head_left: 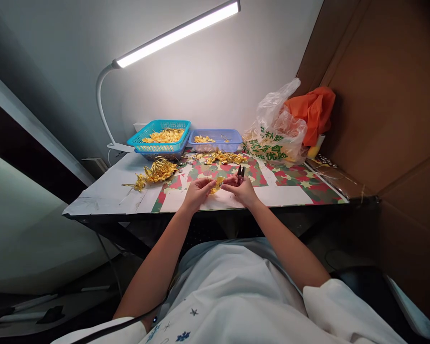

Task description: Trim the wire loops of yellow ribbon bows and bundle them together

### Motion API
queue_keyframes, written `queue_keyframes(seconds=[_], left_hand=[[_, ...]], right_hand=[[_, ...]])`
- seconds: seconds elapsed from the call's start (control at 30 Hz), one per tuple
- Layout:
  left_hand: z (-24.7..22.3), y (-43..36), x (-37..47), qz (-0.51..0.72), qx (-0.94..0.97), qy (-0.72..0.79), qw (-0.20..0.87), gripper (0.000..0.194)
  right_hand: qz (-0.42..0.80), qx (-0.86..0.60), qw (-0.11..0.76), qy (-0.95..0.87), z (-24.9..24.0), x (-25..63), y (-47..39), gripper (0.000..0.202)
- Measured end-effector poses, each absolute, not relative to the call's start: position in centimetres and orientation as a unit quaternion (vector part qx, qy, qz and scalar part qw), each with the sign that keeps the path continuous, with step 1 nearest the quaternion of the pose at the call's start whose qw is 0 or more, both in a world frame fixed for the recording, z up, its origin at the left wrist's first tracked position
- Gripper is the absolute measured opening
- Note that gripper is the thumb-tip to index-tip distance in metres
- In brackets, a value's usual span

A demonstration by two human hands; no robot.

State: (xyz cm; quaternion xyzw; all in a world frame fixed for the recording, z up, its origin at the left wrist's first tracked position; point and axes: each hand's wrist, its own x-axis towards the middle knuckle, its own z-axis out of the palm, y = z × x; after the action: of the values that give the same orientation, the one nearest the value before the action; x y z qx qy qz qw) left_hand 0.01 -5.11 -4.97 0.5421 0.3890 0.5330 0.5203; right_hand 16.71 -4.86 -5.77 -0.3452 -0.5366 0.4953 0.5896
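Mid-frame, my left hand and right hand pinch a golden piece, dark-tipped pliers tucked in the right. This fingerwork likely calls for steadiness next.

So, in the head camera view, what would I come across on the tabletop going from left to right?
Gold bunch → left hand → small gold piece → right hand → plastic bag → orange cloth.
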Motion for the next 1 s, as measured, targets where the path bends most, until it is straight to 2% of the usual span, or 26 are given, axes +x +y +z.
queue_keyframes(seconds=[0.4,0.53,0.77,1.0], left_hand=[[-4.52,-5.08,-0.22,0.515,0.524,0.371,0.568,0.025],[-4.63,-5.03,-0.22,0.499,0.538,0.368,0.571,0.027],[-4.32,-5.56,-0.34,0.48,0.566,0.343,0.576,0.042],[-4.32,-5.57,-0.23,0.497,0.561,0.338,0.569,0.043]], right_hand=[[0.499,-0.324,0.591,-0.545,-5.57,16.69,-4.97,0.065],[0.507,-0.314,0.584,-0.55,-5.34,16.68,-5.22,0.063],[0.503,-0.315,0.586,-0.552,-5.5,16.58,-5.05,0.061],[0.473,-0.328,0.605,-0.55,-5.68,16.72,-4.85,0.053]])
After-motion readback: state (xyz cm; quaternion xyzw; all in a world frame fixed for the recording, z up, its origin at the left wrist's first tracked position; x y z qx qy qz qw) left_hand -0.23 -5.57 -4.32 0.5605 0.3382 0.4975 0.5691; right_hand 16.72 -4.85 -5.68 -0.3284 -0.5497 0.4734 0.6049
